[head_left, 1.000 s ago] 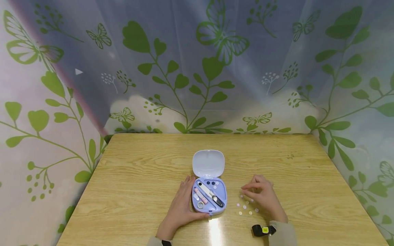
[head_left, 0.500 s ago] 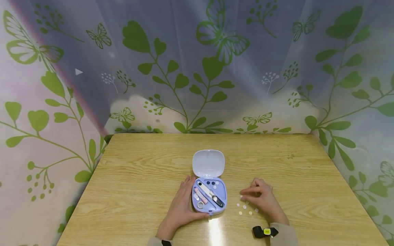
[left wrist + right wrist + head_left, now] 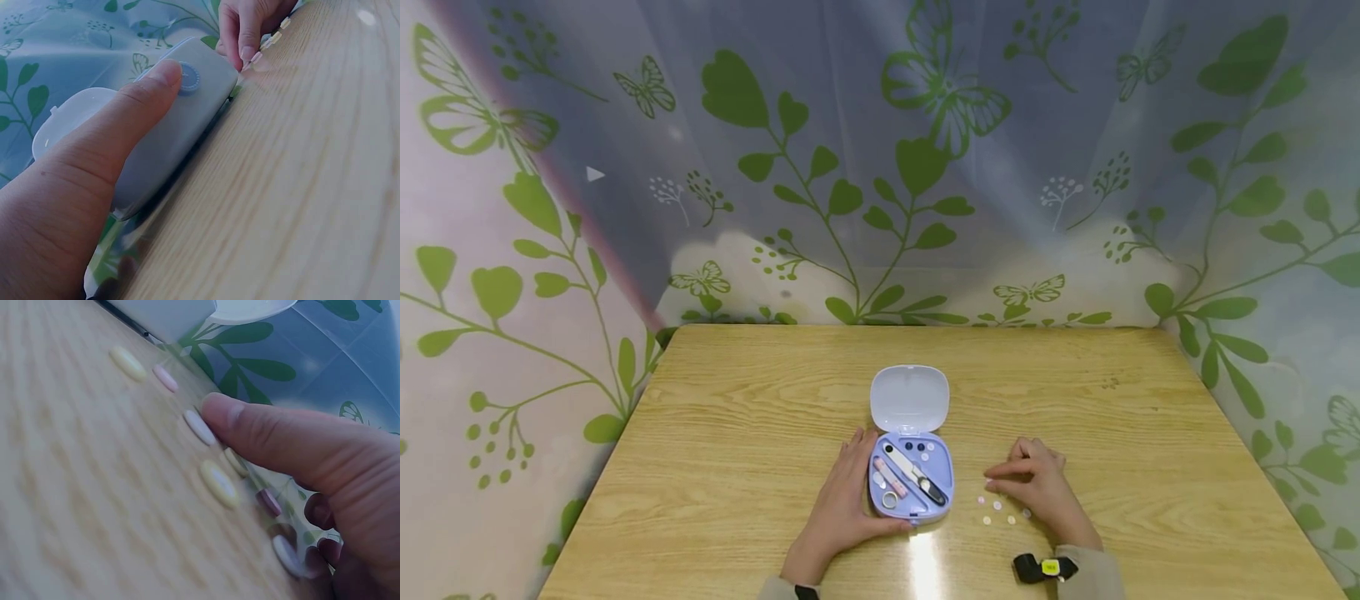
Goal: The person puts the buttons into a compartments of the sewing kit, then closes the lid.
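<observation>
My left hand point(image 3: 842, 508) grips a lilac sewing box point(image 3: 943, 465) with its lid point(image 3: 910, 400) raised; in the left wrist view the thumb lies on the round front catch point(image 3: 189, 79). Inside are dark and white buttons point(image 3: 921, 447), a white-and-black tool point(image 3: 914, 475), a pink stick point(image 3: 892, 479) and a ring point(image 3: 890, 500). Right of the box, my right hand point(image 3: 1041, 483) pinches a small button point(image 3: 988, 479) low at the table, thumb against index finger. Several pale buttons point(image 3: 997, 506) lie just below it; the right wrist view hides the pinched one behind the thumb.
The wooden table point(image 3: 760, 400) reaches back to a curtain point(image 3: 850, 208) printed with leaves and butterflies. A black strap device point(image 3: 1037, 568) with a yellow label sits at the right wrist. Light glares off the tabletop in front of the box.
My right hand's fingertips have come slightly down and left, closing on the button. The left hand and box have stayed in place.
</observation>
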The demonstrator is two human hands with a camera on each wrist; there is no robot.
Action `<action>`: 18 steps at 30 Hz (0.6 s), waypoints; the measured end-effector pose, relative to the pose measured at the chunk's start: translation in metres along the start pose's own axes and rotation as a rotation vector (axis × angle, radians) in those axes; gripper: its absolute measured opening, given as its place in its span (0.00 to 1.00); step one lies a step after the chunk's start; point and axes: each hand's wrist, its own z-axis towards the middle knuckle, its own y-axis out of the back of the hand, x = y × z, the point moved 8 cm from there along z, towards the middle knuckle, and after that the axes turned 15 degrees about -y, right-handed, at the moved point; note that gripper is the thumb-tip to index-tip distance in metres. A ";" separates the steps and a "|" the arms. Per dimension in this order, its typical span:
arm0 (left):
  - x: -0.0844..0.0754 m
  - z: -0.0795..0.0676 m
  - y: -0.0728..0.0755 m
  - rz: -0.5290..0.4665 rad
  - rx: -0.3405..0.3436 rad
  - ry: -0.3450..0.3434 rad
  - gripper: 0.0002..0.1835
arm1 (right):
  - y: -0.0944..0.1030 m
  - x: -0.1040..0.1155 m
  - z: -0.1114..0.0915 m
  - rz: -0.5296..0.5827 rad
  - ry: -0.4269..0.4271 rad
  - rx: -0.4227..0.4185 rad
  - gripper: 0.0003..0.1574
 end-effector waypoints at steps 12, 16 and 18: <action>0.001 0.000 -0.001 0.005 -0.002 -0.003 0.74 | 0.000 0.000 0.001 -0.019 0.015 -0.040 0.14; 0.000 0.000 -0.001 0.000 0.004 0.004 0.73 | 0.001 0.001 0.001 -0.010 0.013 -0.042 0.14; 0.000 0.000 -0.001 -0.007 0.009 0.011 0.74 | 0.001 0.002 0.001 -0.005 0.011 -0.042 0.14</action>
